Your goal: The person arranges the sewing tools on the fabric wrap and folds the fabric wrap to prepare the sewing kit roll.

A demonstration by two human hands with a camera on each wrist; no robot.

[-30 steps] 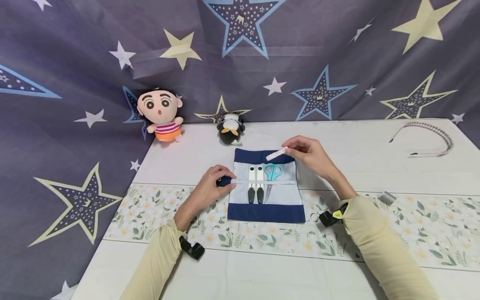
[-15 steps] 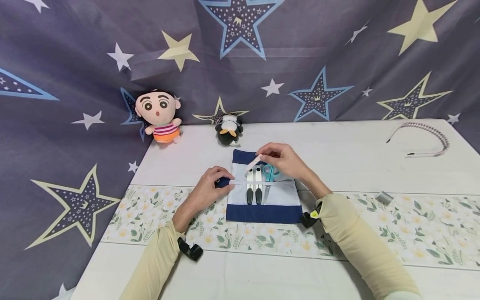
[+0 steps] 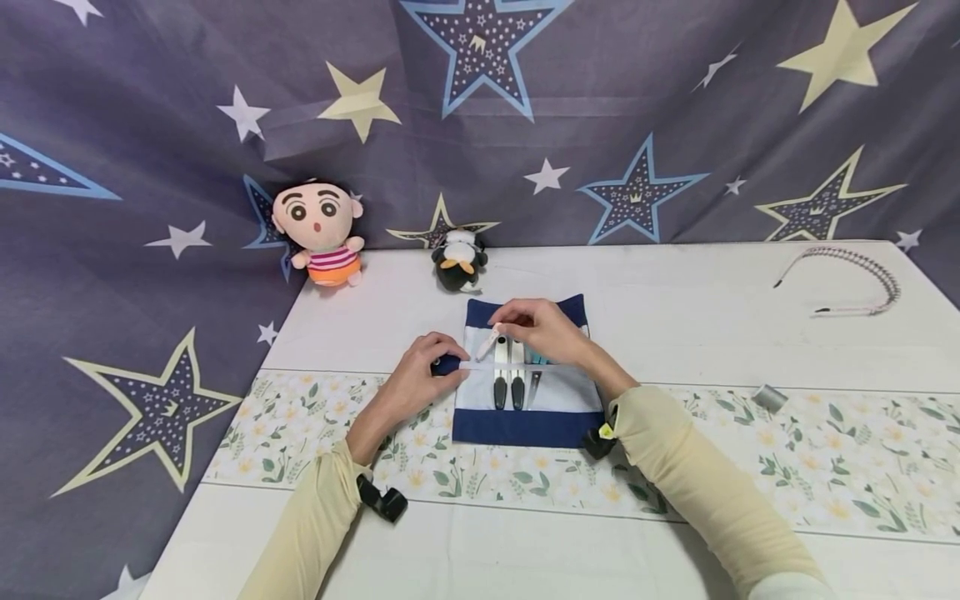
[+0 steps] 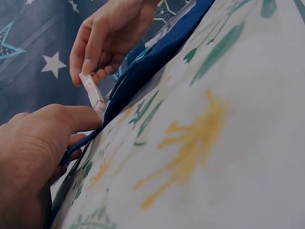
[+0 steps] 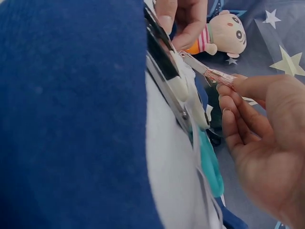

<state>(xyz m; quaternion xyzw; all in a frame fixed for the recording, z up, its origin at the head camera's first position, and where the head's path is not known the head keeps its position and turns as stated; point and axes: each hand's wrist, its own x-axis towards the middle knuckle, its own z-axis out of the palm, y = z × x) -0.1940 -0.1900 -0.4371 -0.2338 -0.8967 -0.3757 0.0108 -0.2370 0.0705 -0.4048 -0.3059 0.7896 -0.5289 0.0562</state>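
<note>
A navy and pale cloth tool roll (image 3: 528, 427) lies unfolded on the table. My left hand (image 3: 420, 377) pinches its left edge, where a navy tab sticks out beside a thin white band. My right hand (image 3: 546, 332) pinches a small pink-and-white nail clipper (image 3: 489, 342); in the right wrist view the clipper (image 5: 214, 75) shows a silvery metal end. That end points down at the band, near my left fingers. Two white tools with black ends (image 3: 509, 387) are tucked under the band. Beside them sit teal scissors (image 3: 535, 385), their handles partly hidden by my right hand.
A plush doll (image 3: 324, 237) and a small black-and-white plush (image 3: 459, 261) stand at the back. To the right are a headband (image 3: 862, 258) and a grey spool (image 3: 769, 398). A starry curtain (image 3: 547, 100) hangs behind the white table (image 3: 675, 292).
My right hand has carried the nail clipper left and down, from above the roll's upper right to the band's left part. My left hand keeps its pinch at the edge.
</note>
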